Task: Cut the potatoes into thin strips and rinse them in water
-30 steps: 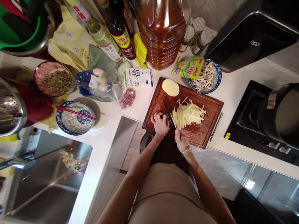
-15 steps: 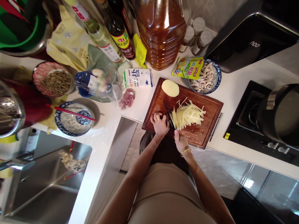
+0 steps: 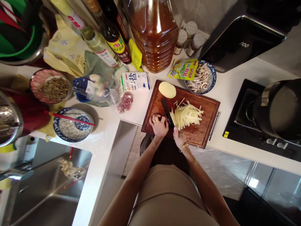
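Observation:
A knife [image 3: 165,108] with a dark blade is held at its handle by my right hand [image 3: 179,138], which is closed. Its blade stands along the left edge of a heap of pale potato shreds [image 3: 188,114]. My left hand [image 3: 160,126] is closed, fingers curled down onto the board just left of the blade; whatever is beneath them is hidden. Both hands are at the near side of the wooden cutting board [image 3: 199,137]. A peeled potato piece [image 3: 167,90] lies at the board's far left corner.
Sliced mushrooms fill a bowl [image 3: 213,82] behind the board, with a yellow packet [image 3: 183,69] on its rim. Bagged meat [image 3: 125,102], a salt packet [image 3: 135,80] and a patterned bowl [image 3: 68,128] are to the left. A pot [image 3: 277,106] sits on the stove at right; the sink [image 3: 39,201] is lower left.
The camera view has shifted slightly. The knife blade has tilted, showing more of its flat side. Both hands keep nearly the same places on the board.

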The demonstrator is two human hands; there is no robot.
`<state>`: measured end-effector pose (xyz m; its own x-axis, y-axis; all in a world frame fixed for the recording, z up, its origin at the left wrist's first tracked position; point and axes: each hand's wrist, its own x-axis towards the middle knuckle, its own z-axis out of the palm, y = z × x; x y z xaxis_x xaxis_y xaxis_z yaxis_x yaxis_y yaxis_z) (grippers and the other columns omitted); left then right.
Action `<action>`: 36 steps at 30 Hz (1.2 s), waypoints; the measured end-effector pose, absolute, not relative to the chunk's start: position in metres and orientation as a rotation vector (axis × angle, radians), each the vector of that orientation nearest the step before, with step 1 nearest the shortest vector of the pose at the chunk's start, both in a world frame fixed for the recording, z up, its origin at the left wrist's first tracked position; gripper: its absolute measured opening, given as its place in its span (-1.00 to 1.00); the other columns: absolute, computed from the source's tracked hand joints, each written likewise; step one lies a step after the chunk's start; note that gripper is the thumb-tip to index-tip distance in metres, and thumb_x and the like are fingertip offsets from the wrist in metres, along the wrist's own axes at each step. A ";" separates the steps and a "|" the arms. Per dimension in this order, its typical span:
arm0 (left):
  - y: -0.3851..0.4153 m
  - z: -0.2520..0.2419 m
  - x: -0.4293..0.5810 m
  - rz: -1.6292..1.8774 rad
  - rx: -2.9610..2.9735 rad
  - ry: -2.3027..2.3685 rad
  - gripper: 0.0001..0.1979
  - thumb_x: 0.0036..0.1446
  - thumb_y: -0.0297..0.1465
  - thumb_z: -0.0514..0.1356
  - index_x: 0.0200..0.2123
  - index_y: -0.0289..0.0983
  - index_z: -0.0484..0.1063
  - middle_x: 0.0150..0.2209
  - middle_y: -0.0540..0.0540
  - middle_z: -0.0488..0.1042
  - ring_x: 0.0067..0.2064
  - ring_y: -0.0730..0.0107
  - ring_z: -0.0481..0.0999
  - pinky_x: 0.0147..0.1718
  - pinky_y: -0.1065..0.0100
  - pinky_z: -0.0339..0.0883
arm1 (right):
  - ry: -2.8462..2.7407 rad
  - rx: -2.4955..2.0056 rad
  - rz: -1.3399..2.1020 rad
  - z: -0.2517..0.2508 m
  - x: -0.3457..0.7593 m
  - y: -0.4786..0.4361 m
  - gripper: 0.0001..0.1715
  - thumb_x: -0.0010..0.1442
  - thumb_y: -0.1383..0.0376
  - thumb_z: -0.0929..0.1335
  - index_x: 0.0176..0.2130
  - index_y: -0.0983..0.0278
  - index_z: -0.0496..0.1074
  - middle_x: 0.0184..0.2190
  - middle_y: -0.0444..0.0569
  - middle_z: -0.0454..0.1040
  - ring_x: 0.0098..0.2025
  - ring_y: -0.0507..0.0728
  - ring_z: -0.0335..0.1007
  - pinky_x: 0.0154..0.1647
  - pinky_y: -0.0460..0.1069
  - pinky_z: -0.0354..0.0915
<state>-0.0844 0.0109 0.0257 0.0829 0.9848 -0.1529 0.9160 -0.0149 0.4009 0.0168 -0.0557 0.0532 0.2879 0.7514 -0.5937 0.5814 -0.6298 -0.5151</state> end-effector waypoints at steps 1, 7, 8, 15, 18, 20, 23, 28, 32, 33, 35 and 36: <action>0.011 0.025 -0.084 0.259 1.975 1.877 -0.83 0.14 -0.30 0.06 -0.28 -0.20 0.40 -0.03 -0.21 0.28 0.18 0.02 0.11 0.16 -0.08 -0.20 | -1.188 -2.300 1.308 0.056 0.020 -0.056 -0.23 0.25 -0.12 -0.10 -0.70 0.22 0.16 -0.74 -0.09 0.25 -0.63 0.03 0.22 -0.52 -0.07 0.10; 0.018 0.043 -0.100 0.589 1.874 1.855 -0.77 0.23 -0.27 -0.04 -0.24 -0.26 0.33 -0.09 -0.24 0.31 0.09 0.08 0.20 0.09 -0.02 -0.06 | -1.292 -2.320 1.132 0.089 0.046 -0.065 -0.23 0.28 -0.07 -0.11 -0.59 0.25 0.28 -0.65 -0.07 0.35 -0.53 0.04 0.31 -0.42 -0.07 0.13; 0.023 0.053 -0.106 0.699 1.858 1.822 -0.76 0.24 -0.26 -0.05 -0.20 -0.27 0.30 -0.06 -0.25 0.30 0.08 0.11 0.21 0.07 0.02 -0.02 | -1.373 -2.396 1.059 0.096 0.051 -0.066 -0.25 0.28 -0.08 -0.07 -0.52 0.25 0.35 -0.59 -0.05 0.40 -0.49 0.06 0.34 -0.42 -0.07 0.12; 0.065 0.116 -0.113 0.251 2.354 0.929 -0.65 0.02 -0.02 0.18 -0.42 -0.20 0.31 -0.39 -0.03 0.39 -0.23 0.27 0.31 -0.15 0.21 0.06 | -1.714 -2.779 0.805 0.125 0.081 -0.058 -0.35 0.24 -0.10 0.07 -0.37 0.22 0.49 -0.47 0.03 0.52 -0.42 0.11 0.42 -0.46 -0.08 0.07; 0.074 0.112 -0.094 0.097 2.453 0.767 -0.63 0.05 -0.03 0.17 -0.50 -0.22 0.29 -0.47 -0.01 0.38 -0.30 0.31 0.29 -0.22 0.24 0.02 | -1.751 -2.778 0.783 0.127 0.084 -0.058 -0.33 0.24 -0.11 0.06 -0.35 0.22 0.51 -0.46 0.04 0.53 -0.41 0.12 0.44 -0.45 -0.08 0.08; 0.076 0.105 -0.083 0.061 2.477 0.725 -0.64 0.07 -0.05 0.16 -0.51 -0.22 0.29 -0.48 0.00 0.39 -0.31 0.32 0.29 -0.24 0.26 0.00 | -1.753 -2.773 0.777 0.128 0.086 -0.060 -0.31 0.24 -0.11 0.04 -0.36 0.23 0.51 -0.45 0.04 0.53 -0.41 0.12 0.45 -0.44 -0.07 0.10; 0.079 0.099 -0.073 0.038 2.497 0.678 -0.64 0.09 -0.06 0.15 -0.52 -0.23 0.28 -0.48 0.02 0.40 -0.30 0.34 0.31 -0.25 0.27 -0.02 | -1.742 -2.760 0.770 0.127 0.089 -0.064 -0.31 0.24 -0.11 0.05 -0.37 0.23 0.51 -0.43 0.04 0.54 -0.39 0.13 0.46 -0.42 -0.07 0.13; 0.085 0.089 -0.061 -0.005 2.506 0.603 -0.64 0.12 -0.07 0.12 -0.51 -0.23 0.29 -0.45 0.02 0.44 -0.29 0.36 0.35 -0.24 0.29 -0.01 | -1.751 -2.712 0.816 0.128 0.089 -0.070 -0.31 0.22 -0.13 0.06 -0.32 0.25 0.51 -0.42 0.08 0.54 -0.36 0.14 0.47 -0.39 -0.07 0.16; 0.094 0.072 -0.050 -0.076 2.564 0.591 -0.63 0.12 -0.07 0.12 -0.53 -0.24 0.31 -0.44 0.00 0.46 -0.29 0.34 0.37 -0.23 0.28 0.02 | -1.778 -2.633 0.922 0.132 0.084 -0.077 -0.28 0.19 -0.19 0.06 -0.22 0.21 0.49 -0.38 0.05 0.54 -0.33 0.17 0.48 -0.35 -0.04 0.20; 0.096 0.069 -0.048 -0.092 2.589 0.588 -0.63 0.13 -0.09 0.12 -0.54 -0.24 0.32 -0.44 -0.02 0.47 -0.28 0.32 0.37 -0.22 0.27 0.03 | -1.784 -2.622 0.963 0.134 0.083 -0.079 -0.25 0.16 -0.22 0.05 -0.20 0.21 0.49 -0.38 0.05 0.54 -0.32 0.18 0.48 -0.34 -0.03 0.21; 0.103 0.069 -0.045 -0.112 2.614 0.582 -0.67 0.18 -0.16 0.10 -0.52 -0.24 0.35 -0.41 -0.05 0.48 -0.25 0.30 0.39 -0.20 0.26 0.06 | -1.788 -2.594 1.085 0.135 0.081 -0.085 -0.18 0.10 -0.29 0.05 -0.18 0.21 0.49 -0.38 0.06 0.54 -0.31 0.21 0.48 -0.32 -0.01 0.23; 0.106 0.072 -0.045 -0.110 2.602 0.590 -0.69 0.20 -0.20 0.07 -0.50 -0.23 0.36 -0.40 -0.05 0.49 -0.25 0.31 0.40 -0.19 0.27 0.08 | -1.779 -2.567 1.160 0.134 0.079 -0.087 -0.17 0.07 -0.31 0.05 -0.18 0.20 0.49 -0.38 0.06 0.55 -0.30 0.22 0.48 -0.30 0.00 0.23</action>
<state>-0.0447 0.1064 0.0718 0.9045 0.3884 -0.1762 0.4258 -0.7985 0.4255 0.0792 -0.0874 0.1339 0.1946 0.7495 -0.6327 0.8812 -0.4170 -0.2230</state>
